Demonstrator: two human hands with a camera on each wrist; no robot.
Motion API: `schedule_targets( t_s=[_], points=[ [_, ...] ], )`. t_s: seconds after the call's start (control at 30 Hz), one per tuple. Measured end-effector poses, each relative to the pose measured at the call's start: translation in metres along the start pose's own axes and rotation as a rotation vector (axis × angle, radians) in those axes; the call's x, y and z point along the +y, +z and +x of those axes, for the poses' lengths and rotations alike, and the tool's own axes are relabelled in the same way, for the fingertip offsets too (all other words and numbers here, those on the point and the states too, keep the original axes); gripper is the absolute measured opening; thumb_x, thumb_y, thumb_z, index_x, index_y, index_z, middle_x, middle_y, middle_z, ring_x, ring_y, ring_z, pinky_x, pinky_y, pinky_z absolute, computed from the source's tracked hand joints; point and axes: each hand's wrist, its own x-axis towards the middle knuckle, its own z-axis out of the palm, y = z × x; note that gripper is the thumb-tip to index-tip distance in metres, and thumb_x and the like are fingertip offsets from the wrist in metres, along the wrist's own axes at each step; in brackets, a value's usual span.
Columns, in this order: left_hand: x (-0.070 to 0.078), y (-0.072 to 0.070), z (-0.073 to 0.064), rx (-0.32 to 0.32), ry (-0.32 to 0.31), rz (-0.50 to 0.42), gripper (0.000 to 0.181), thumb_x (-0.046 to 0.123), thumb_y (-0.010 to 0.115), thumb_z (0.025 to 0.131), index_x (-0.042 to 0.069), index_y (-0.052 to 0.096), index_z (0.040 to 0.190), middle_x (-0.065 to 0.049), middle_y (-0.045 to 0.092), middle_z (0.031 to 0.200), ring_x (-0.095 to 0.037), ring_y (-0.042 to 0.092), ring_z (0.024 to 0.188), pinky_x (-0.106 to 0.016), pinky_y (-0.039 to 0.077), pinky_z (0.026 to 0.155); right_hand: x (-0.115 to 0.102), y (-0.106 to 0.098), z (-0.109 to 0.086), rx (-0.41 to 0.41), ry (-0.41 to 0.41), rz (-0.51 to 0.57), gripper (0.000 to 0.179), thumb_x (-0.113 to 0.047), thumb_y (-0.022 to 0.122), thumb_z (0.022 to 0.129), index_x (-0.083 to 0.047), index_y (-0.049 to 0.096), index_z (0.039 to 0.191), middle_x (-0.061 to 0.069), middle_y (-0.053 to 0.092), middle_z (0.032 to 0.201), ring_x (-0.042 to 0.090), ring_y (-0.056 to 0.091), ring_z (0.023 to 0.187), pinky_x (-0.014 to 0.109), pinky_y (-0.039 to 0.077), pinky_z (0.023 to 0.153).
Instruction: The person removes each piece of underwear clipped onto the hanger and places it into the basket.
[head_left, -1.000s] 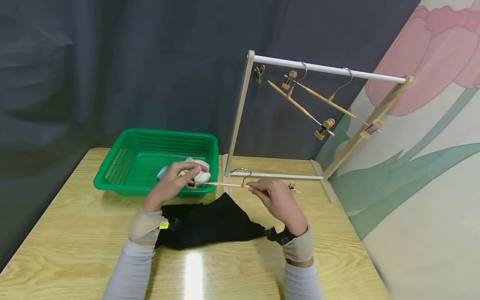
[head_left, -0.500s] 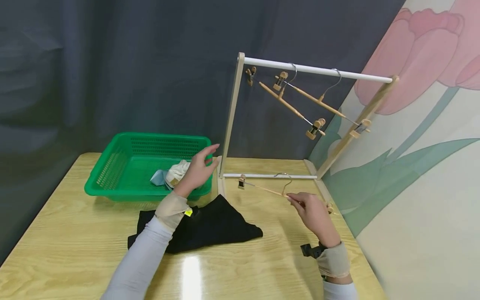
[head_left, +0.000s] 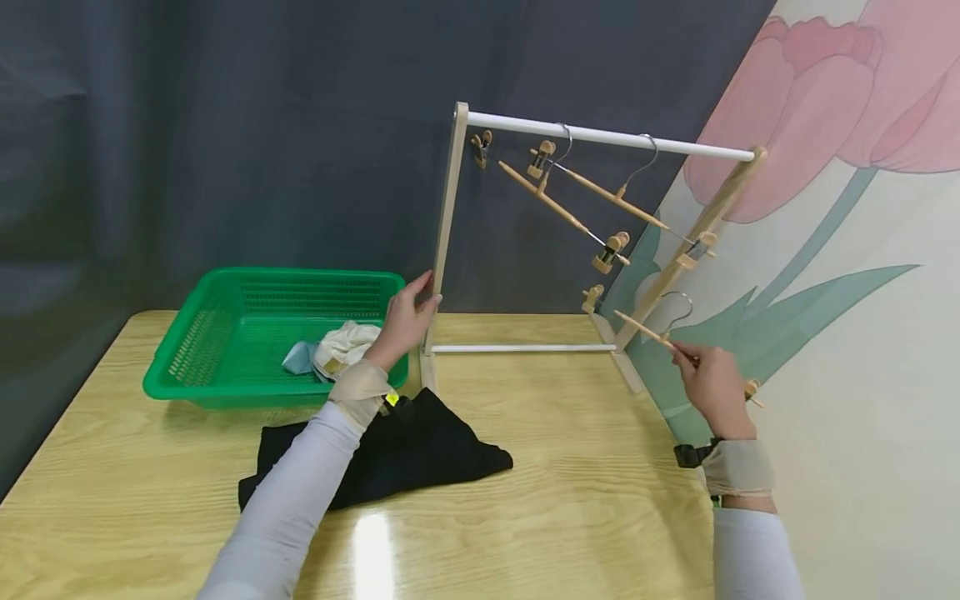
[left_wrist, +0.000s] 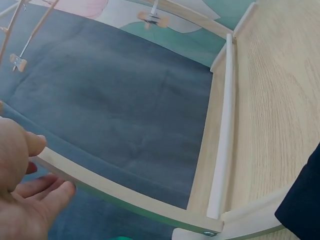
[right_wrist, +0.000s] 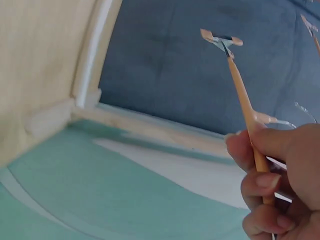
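Note:
My right hand point(head_left: 712, 387) grips the wooden bar of a clip hanger point(head_left: 645, 327), raised beside the right end of the clothes rack. In the right wrist view, fingers and thumb wrap the hanger's bar point(right_wrist: 240, 90), and its far clip has nothing in it. My left hand point(head_left: 407, 321) is at the rack's left post point(head_left: 450, 200). The left wrist view shows the thumb on one side of the post point(left_wrist: 115, 187) and fingers on the other. Two more clip hangers point(head_left: 543, 196) hang from the white top rod point(head_left: 607, 136).
A green basket point(head_left: 202, 358) at the left holds white cloth point(head_left: 348, 346) and a light blue piece point(head_left: 300, 358). Black fabric point(head_left: 420, 458) lies on the wooden table point(head_left: 562, 517) in front. A painted wall point(head_left: 847, 350) borders the right side, a dark curtain point(head_left: 300, 150) the back.
My left hand has let go of the hanger's clip end and moved to the rack's left post. The right hand has carried the hanger rightward and up toward the rack's right end.

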Motion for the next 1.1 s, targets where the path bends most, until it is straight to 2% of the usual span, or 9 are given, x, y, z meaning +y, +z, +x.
schedule_targets(
  t_s=[0.17,0.23,0.33,0.47,0.63,0.7,0.87,1.0,1.1],
  points=[
    [-0.006,0.001,0.004,0.084,0.064,-0.029,0.046,0.011,0.058,0.104,0.0,0.05,0.148,-0.02,0.06,0.138,-0.033,0.055,0.133,-0.046,0.052,0.103,0.006,-0.025,0.025,0.092,0.02,-0.059,0.033,-0.015,0.056,0.106,0.012,0.071,0.117,0.031,0.072,0.092,0.009,0.048,0.047,0.028,0.031,0.037],
    [-0.008,0.001,0.006,0.121,0.097,-0.024,0.042,0.01,0.06,0.103,-0.001,0.055,0.144,-0.021,0.064,0.133,-0.034,0.059,0.128,-0.049,0.053,0.101,0.005,-0.037,0.037,0.128,0.017,-0.096,0.035,-0.017,0.055,0.106,0.012,0.071,0.117,0.031,0.072,0.091,0.016,0.052,0.048,0.029,0.032,0.038],
    [-0.011,0.0,0.007,0.158,0.119,0.004,0.039,0.007,0.063,0.101,-0.002,0.06,0.139,-0.022,0.067,0.129,-0.036,0.062,0.123,-0.053,0.051,0.102,0.0,-0.054,0.054,0.177,0.027,-0.146,0.036,-0.02,0.055,0.106,0.01,0.071,0.117,0.031,0.072,0.093,0.035,0.063,0.057,0.035,0.038,0.043],
    [-0.013,-0.001,0.008,0.156,0.133,0.032,0.039,0.007,0.064,0.101,-0.004,0.06,0.138,-0.022,0.068,0.127,-0.036,0.062,0.122,-0.054,0.048,0.105,-0.012,-0.076,0.081,0.215,0.054,-0.176,0.04,-0.023,0.05,0.108,0.01,0.07,0.119,0.033,0.071,0.099,0.047,0.068,0.078,0.048,0.046,0.055],
    [-0.012,-0.001,0.009,0.134,0.121,0.054,0.04,0.01,0.064,0.101,-0.003,0.06,0.139,-0.022,0.068,0.127,-0.036,0.062,0.122,-0.053,0.048,0.105,-0.029,-0.095,0.115,0.252,0.063,-0.206,0.042,-0.022,0.045,0.109,0.009,0.072,0.115,0.034,0.069,0.096,0.053,0.063,0.081,0.064,0.044,0.063],
    [-0.012,-0.002,0.009,0.126,0.109,0.065,0.041,0.011,0.064,0.101,-0.002,0.059,0.14,-0.021,0.068,0.128,-0.035,0.061,0.124,-0.052,0.048,0.106,-0.035,-0.098,0.127,0.247,0.065,-0.213,0.04,-0.019,0.043,0.108,0.008,0.073,0.112,0.035,0.067,0.093,0.055,0.061,0.08,0.065,0.042,0.06],
    [-0.012,-0.001,0.01,0.117,0.099,0.077,0.041,0.011,0.063,0.102,-0.001,0.059,0.141,-0.02,0.067,0.13,-0.034,0.061,0.125,-0.05,0.048,0.106,-0.045,-0.1,0.15,0.221,0.053,-0.235,0.035,-0.011,0.041,0.103,0.006,0.071,0.097,0.031,0.061,0.078,0.05,0.055,0.07,0.057,0.036,0.05],
    [-0.01,-0.001,0.009,0.103,0.091,0.084,0.039,0.011,0.062,0.102,0.0,0.059,0.14,-0.019,0.067,0.131,-0.033,0.061,0.125,-0.048,0.05,0.105,-0.047,-0.095,0.159,0.213,0.043,-0.223,0.032,-0.008,0.041,0.099,0.006,0.066,0.084,0.029,0.058,0.075,0.051,0.053,0.072,0.062,0.036,0.055],
    [-0.008,-0.001,0.008,0.096,0.088,0.082,0.039,0.009,0.061,0.102,0.0,0.059,0.14,-0.019,0.067,0.131,-0.033,0.062,0.124,-0.05,0.05,0.103,-0.047,-0.09,0.161,0.198,0.037,-0.211,0.032,-0.007,0.042,0.098,0.008,0.065,0.084,0.031,0.059,0.079,0.053,0.053,0.074,0.064,0.036,0.057]
  ],
)
